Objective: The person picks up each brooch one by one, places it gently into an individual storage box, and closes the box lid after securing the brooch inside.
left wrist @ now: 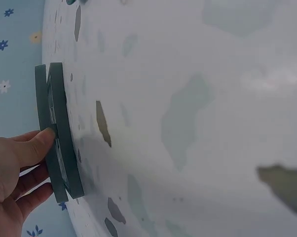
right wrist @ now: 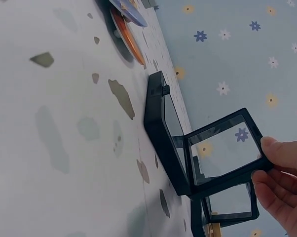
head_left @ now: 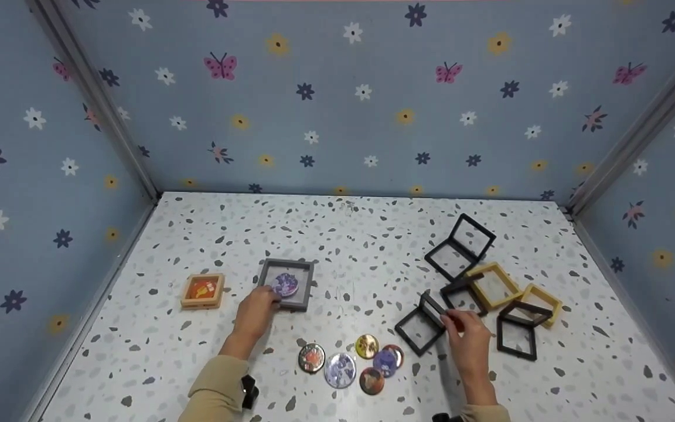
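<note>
At the middle left of the table my left hand (head_left: 255,310) pinches the near-left edge of a grey display frame (head_left: 310,286), thumb on top in the left wrist view. A round purple badge (head_left: 285,285) shows inside it. In the left wrist view, the frame's two halves stand slightly apart at the far end. To the right, my right hand (head_left: 469,340) pinches a corner of the raised lid of a black display frame (right wrist: 163,133). That frame is hinged wide, its base resting on the table. Clear film fills the lid.
Several round badges (head_left: 340,370) lie at the front middle, two overlapping. A wood-coloured frame with an orange picture (head_left: 203,290) stands at the left. Right of centre lie an opened black frame (head_left: 438,269), yellow frames (head_left: 508,279) and another black frame (head_left: 516,353). Patterned walls enclose the table.
</note>
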`<state>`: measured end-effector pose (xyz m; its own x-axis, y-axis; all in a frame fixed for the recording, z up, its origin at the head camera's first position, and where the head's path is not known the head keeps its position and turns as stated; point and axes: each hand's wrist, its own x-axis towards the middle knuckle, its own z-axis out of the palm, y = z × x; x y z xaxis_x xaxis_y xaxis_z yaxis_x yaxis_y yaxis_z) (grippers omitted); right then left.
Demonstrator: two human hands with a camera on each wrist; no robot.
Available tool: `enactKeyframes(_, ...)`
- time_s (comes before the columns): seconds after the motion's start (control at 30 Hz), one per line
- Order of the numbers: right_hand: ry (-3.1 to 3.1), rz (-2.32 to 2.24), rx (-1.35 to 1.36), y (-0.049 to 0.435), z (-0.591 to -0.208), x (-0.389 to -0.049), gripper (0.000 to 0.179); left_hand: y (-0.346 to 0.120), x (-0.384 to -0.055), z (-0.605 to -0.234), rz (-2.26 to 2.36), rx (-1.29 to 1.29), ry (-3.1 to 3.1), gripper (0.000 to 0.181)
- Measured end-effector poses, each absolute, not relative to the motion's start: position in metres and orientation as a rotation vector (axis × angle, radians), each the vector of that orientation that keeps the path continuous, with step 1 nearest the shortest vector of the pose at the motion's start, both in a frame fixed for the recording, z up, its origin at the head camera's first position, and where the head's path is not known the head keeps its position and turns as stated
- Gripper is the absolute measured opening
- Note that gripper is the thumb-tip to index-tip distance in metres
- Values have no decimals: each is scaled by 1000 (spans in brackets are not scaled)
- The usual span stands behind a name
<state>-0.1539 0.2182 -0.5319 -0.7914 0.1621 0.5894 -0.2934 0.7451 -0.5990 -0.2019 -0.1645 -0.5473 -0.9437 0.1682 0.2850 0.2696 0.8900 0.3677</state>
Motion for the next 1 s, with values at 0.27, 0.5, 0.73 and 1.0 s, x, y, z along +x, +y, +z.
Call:
enactKeyframes(0.27,-2306,934,98,215,-532,-154,11,-177,-198,-547,-714,-249,-2825,6)
enactKeyframes(0.5,-2291,930,106,210,-532,-154,12,-187,-198,-544,-638,-261,-2826,5)
enactKeyframes(0.73,-2295,956,93,206,-532,-153,12,-195,-198,-544,-644,-220,-2856,6)
enactKeyframes(1.0,-2294,949,117,204,-534,-154,11,-199,-197,-543,-621,-208,-2874,7)
